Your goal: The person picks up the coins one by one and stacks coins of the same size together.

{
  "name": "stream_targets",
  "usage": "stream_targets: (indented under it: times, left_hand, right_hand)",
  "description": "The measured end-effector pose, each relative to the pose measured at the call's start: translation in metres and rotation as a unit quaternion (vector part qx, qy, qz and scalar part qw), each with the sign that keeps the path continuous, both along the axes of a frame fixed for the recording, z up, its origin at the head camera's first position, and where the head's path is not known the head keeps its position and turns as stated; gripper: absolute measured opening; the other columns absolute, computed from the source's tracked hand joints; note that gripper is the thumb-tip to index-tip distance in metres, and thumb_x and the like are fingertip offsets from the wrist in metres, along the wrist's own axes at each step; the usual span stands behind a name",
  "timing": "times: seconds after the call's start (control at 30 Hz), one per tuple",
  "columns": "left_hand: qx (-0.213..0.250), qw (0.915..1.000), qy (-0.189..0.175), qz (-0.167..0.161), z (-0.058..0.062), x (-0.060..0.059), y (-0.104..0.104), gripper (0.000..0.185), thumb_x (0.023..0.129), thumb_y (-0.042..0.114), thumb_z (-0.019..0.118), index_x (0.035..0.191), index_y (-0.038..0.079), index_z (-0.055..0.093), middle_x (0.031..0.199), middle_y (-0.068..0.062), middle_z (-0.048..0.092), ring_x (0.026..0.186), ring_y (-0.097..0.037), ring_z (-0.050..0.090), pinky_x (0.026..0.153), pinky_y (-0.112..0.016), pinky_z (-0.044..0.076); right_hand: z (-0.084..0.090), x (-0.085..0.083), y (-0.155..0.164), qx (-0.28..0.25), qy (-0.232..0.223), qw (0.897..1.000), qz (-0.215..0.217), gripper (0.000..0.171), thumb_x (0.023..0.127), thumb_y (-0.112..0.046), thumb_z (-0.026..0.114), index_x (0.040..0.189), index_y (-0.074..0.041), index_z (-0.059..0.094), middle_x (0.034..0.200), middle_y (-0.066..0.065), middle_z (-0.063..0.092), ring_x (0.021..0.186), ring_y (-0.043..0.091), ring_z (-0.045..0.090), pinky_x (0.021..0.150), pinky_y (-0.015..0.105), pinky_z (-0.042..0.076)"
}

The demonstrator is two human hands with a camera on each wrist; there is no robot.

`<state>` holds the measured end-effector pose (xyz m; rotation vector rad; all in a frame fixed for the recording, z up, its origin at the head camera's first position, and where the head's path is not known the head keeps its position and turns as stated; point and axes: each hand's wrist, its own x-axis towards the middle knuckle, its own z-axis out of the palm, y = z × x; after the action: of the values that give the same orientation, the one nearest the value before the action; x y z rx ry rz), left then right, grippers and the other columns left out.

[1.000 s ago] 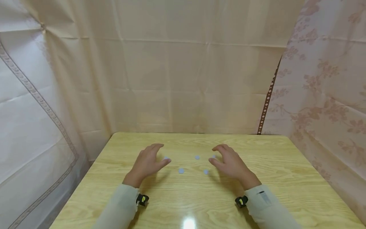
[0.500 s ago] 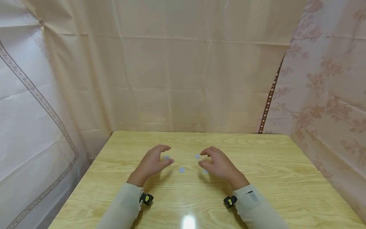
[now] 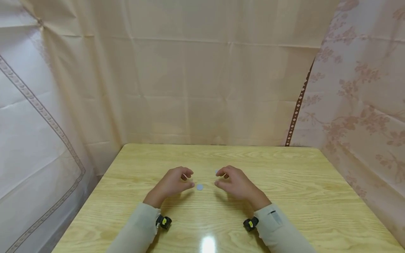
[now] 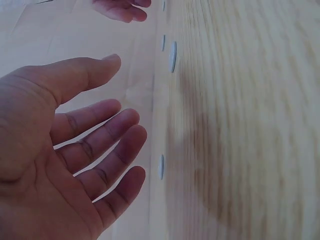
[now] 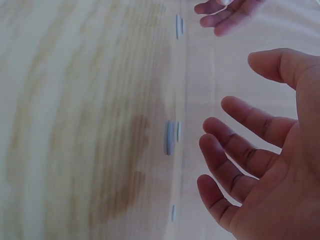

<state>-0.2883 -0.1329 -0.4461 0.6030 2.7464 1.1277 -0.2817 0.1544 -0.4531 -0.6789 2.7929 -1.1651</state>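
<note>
Small, flat, pale blue-grey discs lie apart on the wooden table [image 3: 202, 211]. In the head view one disc [image 3: 199, 187] shows between the hands, and another disc [image 3: 216, 172] is partly behind the right fingertips. My left hand [image 3: 172, 182] hovers above the tabletop, fingers loosely bent, holding nothing. Opposite it my right hand [image 3: 236, 183] hovers in much the same pose, also holding nothing. The left wrist view has a disc [image 4: 161, 167] beyond the fingertips. In the right wrist view a thicker-looking disc [image 5: 170, 137] lies past the fingers. The hands hide other discs from the head view.
A beige curtain [image 3: 202, 88] hangs behind the table's far edge. White cloth [image 3: 34, 147] hangs on the left and flowered cloth [image 3: 357, 105] on the right. Each wrist wears a small black camera [image 3: 164, 222]. Light glares on the near tabletop.
My right hand has moved left, and my left hand a little right and nearer, so they are closer together. Their fingers bend slightly more. Discs seen earlier are now covered by the hands.
</note>
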Motion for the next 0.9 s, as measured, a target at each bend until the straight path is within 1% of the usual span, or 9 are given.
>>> stream_targets:
  times: [0.13,0.27,0.4,0.57,0.63,0.77,0.9]
  left_hand:
    - [0.006,1.0000,0.005,-0.002,0.001,-0.001,0.003,0.040,0.094,0.022,0.078,0.128,0.005,0.068,0.116,-0.007,0.072,0.105,-0.023,0.066,0.091,-0.046,0.056]
    - [0.003,1.0000,0.004,-0.003,0.000,-0.002,0.007,0.038,0.093,0.021,0.079,0.126,0.005,0.070,0.114,-0.007,0.072,0.103,-0.021,0.066,0.089,-0.043,0.057]
    - [-0.008,0.9998,-0.012,-0.010,0.000,-0.003,0.012,0.040,0.092,0.022,0.080,0.126,0.005,0.069,0.114,-0.007,0.072,0.101,-0.020,0.066,0.087,-0.042,0.056]
    - [-0.018,0.9994,-0.023,-0.016,-0.001,-0.007,0.017,0.042,0.092,0.024,0.081,0.126,0.004,0.069,0.111,-0.005,0.071,0.098,-0.018,0.066,0.088,-0.042,0.056]
    - [-0.024,0.9993,-0.019,-0.019,-0.002,-0.008,0.019,0.041,0.092,0.024,0.081,0.125,0.004,0.069,0.109,-0.005,0.072,0.096,-0.017,0.066,0.087,-0.041,0.056]
    - [-0.033,0.9992,-0.019,-0.016,-0.002,-0.010,0.022,0.040,0.091,0.022,0.081,0.124,0.002,0.069,0.105,-0.004,0.072,0.091,-0.015,0.066,0.084,-0.038,0.057]
    - [-0.038,0.9989,-0.026,-0.009,-0.003,-0.010,0.025,0.038,0.090,0.018,0.081,0.123,0.002,0.070,0.102,-0.005,0.072,0.088,-0.015,0.065,0.082,-0.037,0.056]
  right_hand:
    - [0.000,-0.004,-0.006,0.002,-0.007,1.000,0.008,0.031,0.097,-0.032,0.072,0.121,-0.011,0.070,0.123,0.001,0.067,0.111,0.025,0.063,0.093,0.046,0.054]
    - [0.001,-0.009,-0.016,0.003,-0.025,0.999,0.028,0.031,0.097,-0.029,0.071,0.120,-0.008,0.071,0.120,0.005,0.069,0.101,0.019,0.064,0.086,0.041,0.055]
    - [0.004,-0.011,-0.027,0.003,-0.038,0.998,0.040,0.031,0.096,-0.027,0.071,0.120,-0.007,0.071,0.119,0.006,0.070,0.094,0.016,0.064,0.081,0.038,0.055]
    - [0.004,-0.012,-0.035,0.013,-0.031,0.999,0.042,0.030,0.096,-0.027,0.071,0.119,-0.008,0.071,0.119,0.005,0.069,0.093,0.015,0.064,0.081,0.037,0.055]
    - [0.004,-0.013,-0.037,0.019,-0.029,0.999,0.042,0.029,0.096,-0.026,0.071,0.118,-0.008,0.072,0.117,0.004,0.069,0.092,0.014,0.063,0.080,0.036,0.054]
    - [0.001,-0.015,-0.041,0.026,-0.028,0.998,0.047,0.026,0.096,-0.024,0.072,0.116,-0.007,0.073,0.111,0.002,0.070,0.086,0.013,0.063,0.075,0.033,0.055]
    - [-0.001,-0.016,-0.043,0.035,-0.032,0.998,0.047,0.026,0.095,-0.023,0.073,0.115,-0.007,0.074,0.108,0.002,0.071,0.087,0.013,0.063,0.077,0.034,0.055]
